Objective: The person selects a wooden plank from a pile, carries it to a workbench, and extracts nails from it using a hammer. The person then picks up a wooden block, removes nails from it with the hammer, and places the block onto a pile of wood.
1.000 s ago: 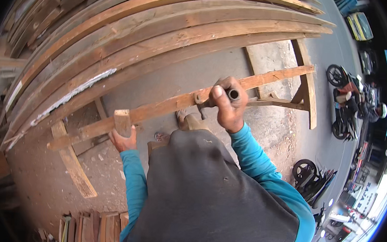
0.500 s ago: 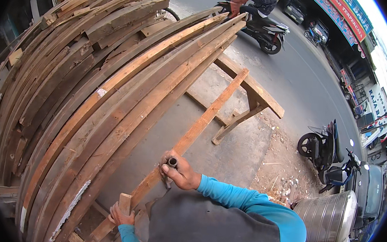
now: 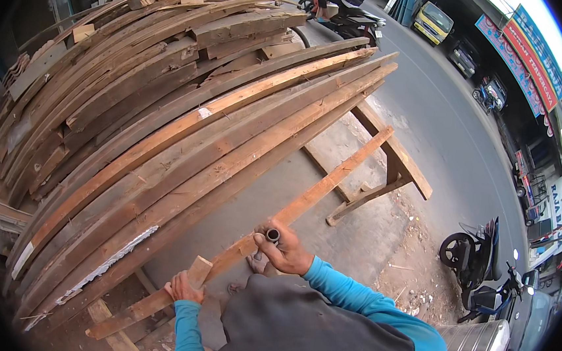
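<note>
A long, narrow wooden plank [image 3: 325, 182] runs slantwise in front of me, its far end resting on a low wooden trestle [image 3: 398, 159]. My left hand [image 3: 184, 289] is closed over the plank's near part. Against that hand a short wooden block [image 3: 200, 270] sticks up; whether it is fixed to the plank I cannot tell. Further along, my right hand [image 3: 290, 251] is wrapped round a metal pipe [image 3: 273, 235], its round hollow end facing up, just over the plank. The lower part of the pipe is hidden by the hand.
Long timbers [image 3: 229, 165] lie in a big stack on the left, some with bent nails. A parked motorbike [image 3: 484, 277] and a ribbed metal drum [image 3: 469, 349] are at right. Beyond the trestle runs a road [image 3: 444, 116], with a rider's motorbike [image 3: 352, 21] on it.
The whole view has shifted, so timbers and plank appear further right. On the road the rider has moved left. Both hands keep their grip at about the same places along the plank.
</note>
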Motion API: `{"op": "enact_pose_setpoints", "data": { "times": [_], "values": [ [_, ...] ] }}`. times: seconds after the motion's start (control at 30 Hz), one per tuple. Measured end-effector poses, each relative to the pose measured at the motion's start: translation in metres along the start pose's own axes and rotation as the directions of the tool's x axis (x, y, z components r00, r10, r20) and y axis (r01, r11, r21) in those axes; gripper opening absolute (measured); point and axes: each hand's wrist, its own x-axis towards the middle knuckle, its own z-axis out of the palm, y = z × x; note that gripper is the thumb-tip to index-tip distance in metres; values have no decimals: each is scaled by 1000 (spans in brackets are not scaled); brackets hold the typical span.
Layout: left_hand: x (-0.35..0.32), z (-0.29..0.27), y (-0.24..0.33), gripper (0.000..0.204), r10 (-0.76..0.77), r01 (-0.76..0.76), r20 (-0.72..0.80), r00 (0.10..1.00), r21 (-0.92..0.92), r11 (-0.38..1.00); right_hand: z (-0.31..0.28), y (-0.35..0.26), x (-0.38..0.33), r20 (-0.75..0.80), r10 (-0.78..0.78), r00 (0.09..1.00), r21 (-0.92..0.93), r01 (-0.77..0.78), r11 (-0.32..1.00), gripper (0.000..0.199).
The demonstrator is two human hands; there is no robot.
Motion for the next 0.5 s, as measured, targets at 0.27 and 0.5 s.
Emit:
{"op": "enact_pose_setpoints", "data": {
  "times": [0.27,0.5],
  "values": [
    [7,-2,-30,81,-119,119,28,992,8,993,-7,11,23,-157,-102,982,-53,95,994,11],
    [7,4,-6,83,-228,226,45,973,45,973,-45,7,40,191,-34,981,-148,63,987,10]
  ]
}}
